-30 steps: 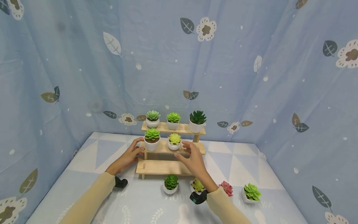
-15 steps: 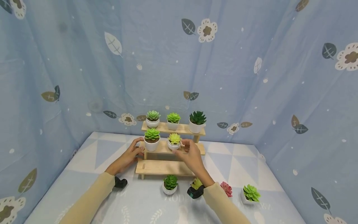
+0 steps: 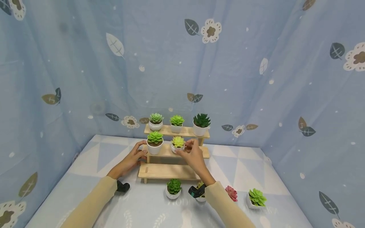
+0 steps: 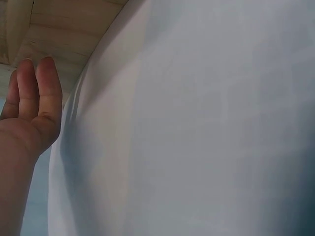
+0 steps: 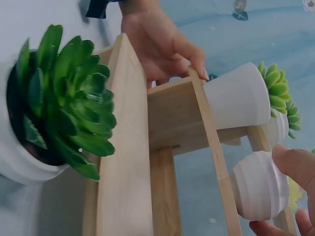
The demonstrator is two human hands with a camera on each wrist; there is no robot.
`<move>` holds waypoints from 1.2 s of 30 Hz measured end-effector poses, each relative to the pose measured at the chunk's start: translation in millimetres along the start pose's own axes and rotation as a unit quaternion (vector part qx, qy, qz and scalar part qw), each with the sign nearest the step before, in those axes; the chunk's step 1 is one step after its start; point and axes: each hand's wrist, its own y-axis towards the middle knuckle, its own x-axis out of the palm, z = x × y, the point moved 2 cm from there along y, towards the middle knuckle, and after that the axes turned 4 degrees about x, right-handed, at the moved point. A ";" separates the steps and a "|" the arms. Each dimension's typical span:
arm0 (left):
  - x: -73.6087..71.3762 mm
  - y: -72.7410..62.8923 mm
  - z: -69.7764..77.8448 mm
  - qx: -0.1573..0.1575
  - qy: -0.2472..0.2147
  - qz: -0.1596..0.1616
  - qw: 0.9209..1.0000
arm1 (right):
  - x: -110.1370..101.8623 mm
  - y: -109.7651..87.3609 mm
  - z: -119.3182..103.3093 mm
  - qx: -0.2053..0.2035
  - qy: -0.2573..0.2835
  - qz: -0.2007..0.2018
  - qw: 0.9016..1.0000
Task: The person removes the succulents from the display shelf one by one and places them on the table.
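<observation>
A small white pot with a yellow-green succulent (image 3: 178, 142) sits on the middle shelf of a three-step wooden plant stand (image 3: 168, 171). My right hand (image 3: 195, 158) pinches this pot from its right side; thumb and fingertips are on the ribbed white pot (image 5: 258, 187) in the right wrist view. At the stand's left end, my left hand (image 3: 132, 160) holds the middle shelf, thumb over its edge. In the left wrist view its fingers (image 4: 48, 91) reach the wood from below. Left of the pinched pot stands a taller white pot with a bright green succulent (image 3: 155, 144).
On the top shelf stand three potted succulents, the right one dark green (image 3: 201, 124). Before the stand are a green succulent (image 3: 173, 188), one partly behind my right wrist, a pink one (image 3: 231, 193) and a light green one (image 3: 256, 198). A patterned curtain (image 3: 159, 63) hangs behind.
My right hand has moved slightly left, and its thumb and fingers have closed onto the yellow-green succulent's pot. The left hand stays at the stand's left end.
</observation>
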 end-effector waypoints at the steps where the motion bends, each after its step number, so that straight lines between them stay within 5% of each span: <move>1: 0.4 -0.4 -0.9 -0.001 -0.001 -0.001 1.000 | 0.1 0.1 0.0 0.004 0.002 -0.002 1.000; 16: 1.5 -1.9 -1.8 0.002 -0.007 -0.007 1.000 | 6.1 10.0 -0.7 -0.002 -0.027 -0.036 0.999; 36: -1.7 -0.3 -3.2 0.014 -0.015 -0.013 1.000 | 3.6 3.7 -1.5 0.011 -0.032 -0.026 0.999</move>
